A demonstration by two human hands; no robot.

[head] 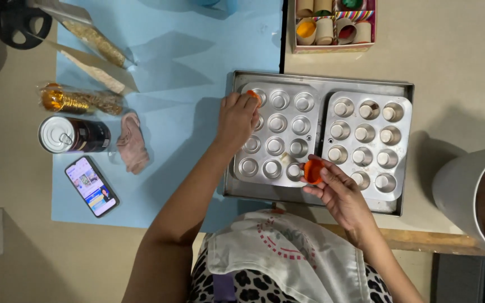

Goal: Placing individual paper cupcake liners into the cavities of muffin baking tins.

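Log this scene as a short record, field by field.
Left hand: presses an orange liner into a corner cup of the left muffin tin
Right hand: holds a stack of orange liners over that tin's near edge
Right muffin tin: cups hold pale liners
Tray: carries both tins
Blue mat: can, phone, pink cloth
Box: liner stacks, far side
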